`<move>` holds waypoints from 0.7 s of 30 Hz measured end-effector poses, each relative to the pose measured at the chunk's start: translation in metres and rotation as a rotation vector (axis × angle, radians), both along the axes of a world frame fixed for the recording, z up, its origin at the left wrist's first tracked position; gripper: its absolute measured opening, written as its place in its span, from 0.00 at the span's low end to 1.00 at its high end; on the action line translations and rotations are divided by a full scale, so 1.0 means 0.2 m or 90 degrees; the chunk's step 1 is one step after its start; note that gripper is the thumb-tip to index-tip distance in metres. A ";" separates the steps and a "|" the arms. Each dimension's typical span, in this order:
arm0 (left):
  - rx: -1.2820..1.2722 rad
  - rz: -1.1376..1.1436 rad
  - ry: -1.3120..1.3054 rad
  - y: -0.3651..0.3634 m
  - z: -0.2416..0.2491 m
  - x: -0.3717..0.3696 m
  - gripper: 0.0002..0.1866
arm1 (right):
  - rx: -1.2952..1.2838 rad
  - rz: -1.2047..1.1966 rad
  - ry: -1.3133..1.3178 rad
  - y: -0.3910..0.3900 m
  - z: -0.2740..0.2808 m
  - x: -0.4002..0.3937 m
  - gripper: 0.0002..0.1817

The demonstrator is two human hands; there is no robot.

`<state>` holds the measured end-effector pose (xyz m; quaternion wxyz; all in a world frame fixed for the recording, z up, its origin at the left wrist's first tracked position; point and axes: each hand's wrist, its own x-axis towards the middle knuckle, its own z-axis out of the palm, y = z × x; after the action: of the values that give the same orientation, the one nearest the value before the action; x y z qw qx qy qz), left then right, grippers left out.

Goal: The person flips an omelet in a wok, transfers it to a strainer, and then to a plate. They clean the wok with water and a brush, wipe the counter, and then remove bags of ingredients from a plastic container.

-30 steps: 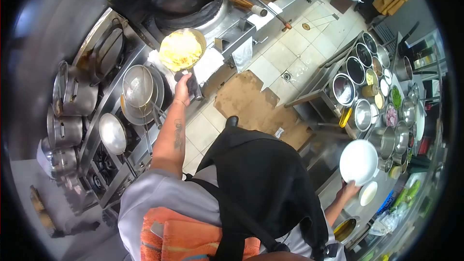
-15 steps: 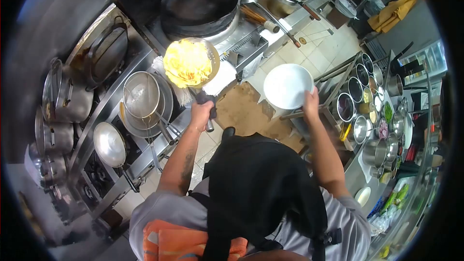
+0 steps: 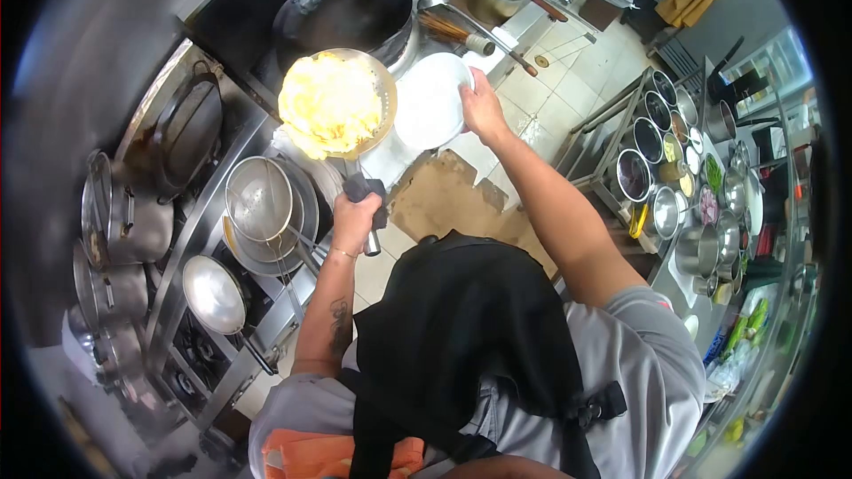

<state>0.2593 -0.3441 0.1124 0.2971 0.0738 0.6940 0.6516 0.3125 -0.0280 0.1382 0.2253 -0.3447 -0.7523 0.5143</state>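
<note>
My left hand point(image 3: 357, 222) is closed round the dark cloth-wrapped handle of a perforated skimmer point(image 3: 388, 96). A yellow, egg-like food point(image 3: 328, 105) lies on the skimmer and overhangs its left side. In my right hand point(image 3: 482, 108) is a white bowl point(image 3: 431, 105), gripped at its right rim. The bowl is just right of the skimmer, its edge close to it; whether they touch, I cannot tell.
A large dark wok point(image 3: 346, 18) sits behind the skimmer. Strainers point(image 3: 258, 199) and a pan point(image 3: 214, 294) are at the left. Ingredient containers point(image 3: 634, 175) line the right counter. Brown cardboard point(image 3: 448, 200) lies on the floor.
My right hand has brought the white bowl left, up beside the skimmer. My left hand and the skimmer have shifted slightly left in view.
</note>
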 end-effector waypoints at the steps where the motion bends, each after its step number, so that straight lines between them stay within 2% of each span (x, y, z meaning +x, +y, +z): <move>1: 0.001 -0.004 0.004 0.00 0.00 -0.02 0.06 | 0.071 0.002 0.020 0.02 0.00 -0.03 0.27; 2: 0.023 0.001 -0.006 0.01 0.00 -0.04 0.06 | 0.243 -0.025 0.034 0.13 -0.16 -0.08 0.27; 3: 0.046 0.007 -0.016 0.01 0.00 -0.06 0.06 | 0.246 -0.027 0.038 0.12 -0.09 -0.06 0.27; 5: 0.063 0.010 0.006 0.01 0.01 -0.09 0.05 | -0.021 -0.047 0.029 0.07 0.11 -0.02 0.27; 7: 0.030 0.013 0.032 0.00 0.07 -0.09 0.04 | 0.017 -0.051 0.030 0.10 0.12 -0.04 0.27; 9: 0.008 0.007 0.062 0.00 0.05 -0.10 0.04 | -0.034 -0.031 -0.053 0.09 0.12 -0.06 0.26; 13: -0.066 -0.040 0.110 -0.01 0.06 -0.12 0.04 | -0.013 -0.016 -0.028 0.10 -0.21 -0.17 0.26; 14: -0.066 -0.039 0.109 -0.01 0.08 -0.10 0.04 | -0.040 -0.019 0.038 0.09 -0.29 -0.20 0.25; 16: -0.112 -0.078 0.270 0.01 0.12 -0.08 0.07 | -0.142 -0.018 0.117 0.02 -0.32 -0.20 0.23; 17: -0.110 -0.076 0.271 0.03 0.12 -0.10 0.07 | -0.140 -0.017 0.118 0.02 -0.33 -0.23 0.23; 19: -0.073 -0.094 0.198 0.08 0.13 -0.10 0.07 | -0.164 -0.028 0.223 -0.02 -0.40 -0.24 0.23; 20: -0.094 -0.115 0.199 0.09 0.15 -0.10 0.06 | -0.226 -0.037 0.250 -0.04 -0.43 -0.24 0.23; 21: -0.090 -0.118 0.207 0.11 0.16 -0.12 0.06 | -0.221 -0.040 0.257 -0.03 -0.39 -0.26 0.23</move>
<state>0.2359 -0.3211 0.1453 0.2446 0.2206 0.7669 0.5507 0.2606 -0.0347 0.0606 0.3240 -0.2916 -0.5816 0.6868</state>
